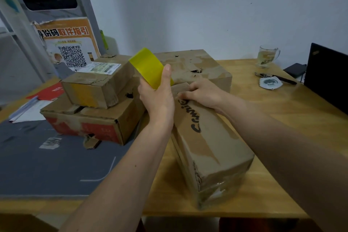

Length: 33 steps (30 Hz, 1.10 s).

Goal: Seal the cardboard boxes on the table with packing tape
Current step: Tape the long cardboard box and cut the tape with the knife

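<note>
From the head view, a yellow roll of packing tape is gripped in the left hand, thumb laid along its side and fingers curled behind it, raised above the long brown cardboard box with black handwriting that lies on the light wooden table. The right hand is rested on the far end of that box, fingers bent and pressed against the flap edge; whether anything is pinched cannot be told. A small brown cardboard box with a white shipping label is stacked on a flat brown cardboard box with red print to the left, and a large worn brown cardboard box is set behind

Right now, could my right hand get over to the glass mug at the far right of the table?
Probably yes. The right hand rests on the long box, and only bare table lies between it and the glass mug; the pen sits nearer but low.
</note>
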Each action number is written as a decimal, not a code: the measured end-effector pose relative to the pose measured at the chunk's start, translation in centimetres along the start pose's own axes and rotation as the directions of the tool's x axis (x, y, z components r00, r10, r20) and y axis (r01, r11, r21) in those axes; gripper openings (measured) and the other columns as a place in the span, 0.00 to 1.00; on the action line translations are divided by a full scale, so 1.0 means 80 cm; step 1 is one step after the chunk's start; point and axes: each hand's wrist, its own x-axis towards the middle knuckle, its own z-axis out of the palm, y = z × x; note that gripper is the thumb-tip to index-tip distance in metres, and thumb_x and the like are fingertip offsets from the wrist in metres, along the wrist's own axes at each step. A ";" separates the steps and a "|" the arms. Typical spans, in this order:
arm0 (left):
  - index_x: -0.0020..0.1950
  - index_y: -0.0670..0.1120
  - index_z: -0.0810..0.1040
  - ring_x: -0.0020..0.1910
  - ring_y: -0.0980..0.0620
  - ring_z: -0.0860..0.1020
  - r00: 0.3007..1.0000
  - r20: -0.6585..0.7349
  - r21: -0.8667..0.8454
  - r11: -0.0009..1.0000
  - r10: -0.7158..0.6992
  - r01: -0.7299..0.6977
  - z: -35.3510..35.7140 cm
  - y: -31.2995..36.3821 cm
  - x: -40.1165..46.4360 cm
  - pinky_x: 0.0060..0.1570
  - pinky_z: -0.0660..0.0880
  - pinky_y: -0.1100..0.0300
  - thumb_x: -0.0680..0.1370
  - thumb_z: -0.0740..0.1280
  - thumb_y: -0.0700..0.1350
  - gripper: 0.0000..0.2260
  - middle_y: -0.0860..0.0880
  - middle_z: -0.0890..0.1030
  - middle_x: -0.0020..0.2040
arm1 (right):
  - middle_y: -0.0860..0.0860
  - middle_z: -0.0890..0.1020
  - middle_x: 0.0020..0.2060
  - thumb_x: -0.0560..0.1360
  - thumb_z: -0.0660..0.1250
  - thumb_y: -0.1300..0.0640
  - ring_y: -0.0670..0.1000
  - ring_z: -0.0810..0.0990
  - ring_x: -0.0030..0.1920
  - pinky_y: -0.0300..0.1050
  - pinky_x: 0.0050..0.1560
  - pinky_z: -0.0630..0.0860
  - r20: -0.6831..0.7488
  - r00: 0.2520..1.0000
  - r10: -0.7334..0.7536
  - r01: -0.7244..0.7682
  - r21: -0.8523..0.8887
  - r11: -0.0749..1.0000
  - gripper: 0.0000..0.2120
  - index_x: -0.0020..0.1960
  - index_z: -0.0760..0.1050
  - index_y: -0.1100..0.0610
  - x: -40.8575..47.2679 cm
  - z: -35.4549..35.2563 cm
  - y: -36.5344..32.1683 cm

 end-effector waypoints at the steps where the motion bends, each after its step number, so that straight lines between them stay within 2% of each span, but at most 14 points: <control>1: 0.49 0.57 0.75 0.54 0.49 0.79 1.000 0.005 0.004 1.000 0.002 -0.002 0.000 0.000 -0.001 0.61 0.75 0.45 0.75 0.72 0.56 0.08 0.44 0.79 0.57 | 0.54 0.80 0.33 0.73 0.73 0.51 0.49 0.78 0.34 0.41 0.37 0.74 -0.019 1.000 0.014 -0.012 0.094 0.996 0.13 0.38 0.80 0.60 -0.001 -0.001 0.002; 3: 0.49 0.57 0.75 0.55 0.48 0.79 1.000 0.005 0.011 1.000 0.002 -0.003 -0.001 0.001 -0.002 0.62 0.75 0.45 0.75 0.72 0.56 0.09 0.43 0.79 0.58 | 0.51 0.82 0.31 0.72 0.74 0.53 0.47 0.79 0.31 0.37 0.33 0.75 -0.036 0.999 0.039 -0.030 0.222 0.975 0.09 0.35 0.81 0.57 -0.004 -0.001 0.005; 5: 0.49 0.56 0.75 0.56 0.47 0.78 1.000 0.005 0.021 1.000 0.000 0.000 -0.001 0.001 -0.001 0.62 0.74 0.45 0.75 0.72 0.56 0.09 0.43 0.79 0.58 | 0.51 0.83 0.31 0.71 0.75 0.54 0.46 0.80 0.31 0.38 0.33 0.76 -0.058 0.996 0.070 -0.049 0.310 0.949 0.08 0.35 0.81 0.55 -0.004 -0.002 0.008; 8: 0.48 0.57 0.74 0.56 0.47 0.78 1.000 0.012 0.030 1.000 -0.007 0.007 -0.002 0.001 -0.001 0.63 0.74 0.45 0.76 0.72 0.56 0.09 0.42 0.78 0.58 | 0.53 0.83 0.44 0.75 0.70 0.57 0.51 0.80 0.45 0.43 0.42 0.76 -0.137 0.974 0.181 -0.104 0.441 0.892 0.05 0.42 0.80 0.57 0.001 -0.015 0.012; 10: 0.48 0.57 0.74 0.55 0.47 0.78 1.000 0.013 0.029 1.000 -0.005 0.005 -0.002 0.003 -0.003 0.62 0.74 0.45 0.76 0.72 0.56 0.08 0.42 0.78 0.58 | 0.56 0.81 0.48 0.75 0.69 0.62 0.54 0.81 0.49 0.45 0.45 0.80 -0.081 0.971 0.224 -0.142 0.559 0.817 0.02 0.45 0.76 0.59 0.001 -0.025 0.012; 11: 0.48 0.57 0.74 0.55 0.48 0.78 1.000 0.013 0.032 0.999 -0.003 0.002 -0.002 0.003 -0.003 0.62 0.74 0.45 0.76 0.72 0.56 0.08 0.42 0.78 0.58 | 0.58 0.81 0.49 0.75 0.69 0.64 0.55 0.81 0.50 0.47 0.48 0.81 -0.051 0.972 0.229 -0.159 0.575 0.803 0.04 0.47 0.75 0.60 0.001 -0.027 0.013; 12: 0.47 0.57 0.74 0.55 0.47 0.78 1.000 0.011 0.034 0.999 0.001 -0.002 -0.001 0.003 -0.003 0.62 0.74 0.45 0.76 0.72 0.55 0.08 0.42 0.78 0.58 | 0.58 0.81 0.49 0.73 0.70 0.65 0.55 0.82 0.50 0.48 0.49 0.82 -0.040 0.972 0.232 -0.168 0.572 0.803 0.07 0.49 0.74 0.60 0.000 -0.027 0.014; 14: 0.47 0.57 0.74 0.55 0.46 0.78 1.000 0.008 0.035 0.999 0.008 -0.008 -0.001 0.004 -0.003 0.62 0.74 0.45 0.76 0.72 0.55 0.08 0.41 0.79 0.57 | 0.58 0.81 0.49 0.72 0.72 0.66 0.53 0.82 0.47 0.44 0.44 0.82 -0.096 0.970 0.222 -0.131 0.564 0.816 0.11 0.52 0.75 0.60 -0.002 -0.024 0.016; 17: 0.46 0.57 0.74 0.55 0.46 0.78 1.000 0.009 0.038 0.999 0.012 -0.012 -0.002 0.004 -0.004 0.61 0.74 0.44 0.76 0.72 0.55 0.07 0.41 0.79 0.57 | 0.54 0.82 0.47 0.75 0.70 0.58 0.51 0.82 0.45 0.40 0.42 0.81 -0.261 0.945 0.196 -0.037 0.510 0.860 0.06 0.50 0.79 0.58 -0.003 -0.017 0.022; 19: 0.46 0.57 0.74 0.54 0.47 0.79 1.000 0.007 0.039 0.999 0.017 -0.018 -0.003 0.004 -0.004 0.61 0.75 0.45 0.76 0.72 0.55 0.07 0.41 0.79 0.57 | 0.52 0.83 0.42 0.78 0.66 0.55 0.50 0.82 0.42 0.40 0.43 0.80 -0.315 0.935 0.162 0.009 0.480 0.877 0.09 0.46 0.81 0.59 -0.004 -0.014 0.028; 21: 0.46 0.58 0.74 0.54 0.47 0.79 1.000 0.003 0.039 0.999 0.020 -0.020 -0.002 0.003 -0.004 0.61 0.75 0.45 0.76 0.72 0.55 0.07 0.42 0.79 0.56 | 0.52 0.84 0.40 0.78 0.66 0.56 0.49 0.81 0.41 0.39 0.41 0.78 -0.304 0.943 0.134 0.018 0.449 0.893 0.10 0.43 0.82 0.59 -0.004 -0.012 0.030; 26: 0.46 0.58 0.74 0.56 0.46 0.78 1.000 0.020 0.041 0.999 0.016 -0.017 0.000 0.003 -0.006 0.61 0.75 0.44 0.75 0.72 0.55 0.08 0.43 0.79 0.56 | 0.50 0.85 0.37 0.73 0.73 0.59 0.44 0.80 0.35 0.34 0.32 0.75 -0.265 0.959 0.100 -0.001 0.349 0.937 0.02 0.41 0.83 0.56 -0.003 -0.004 0.023; 30: 0.46 0.57 0.74 0.56 0.45 0.78 0.999 0.024 0.048 0.999 0.022 -0.023 -0.002 0.004 -0.006 0.62 0.73 0.44 0.76 0.72 0.56 0.08 0.42 0.79 0.56 | 0.52 0.84 0.37 0.72 0.74 0.60 0.49 0.83 0.39 0.42 0.40 0.80 -0.253 0.960 0.117 -0.025 0.338 0.941 0.03 0.40 0.82 0.56 -0.002 -0.001 0.019; 33: 0.47 0.57 0.74 0.57 0.45 0.77 0.999 0.031 0.048 0.999 0.017 -0.018 -0.002 0.004 -0.006 0.62 0.73 0.44 0.76 0.72 0.56 0.09 0.43 0.79 0.57 | 0.50 0.83 0.37 0.73 0.73 0.61 0.48 0.81 0.40 0.39 0.39 0.77 -0.253 0.963 0.092 -0.016 0.288 0.957 0.06 0.38 0.80 0.54 -0.002 0.001 0.015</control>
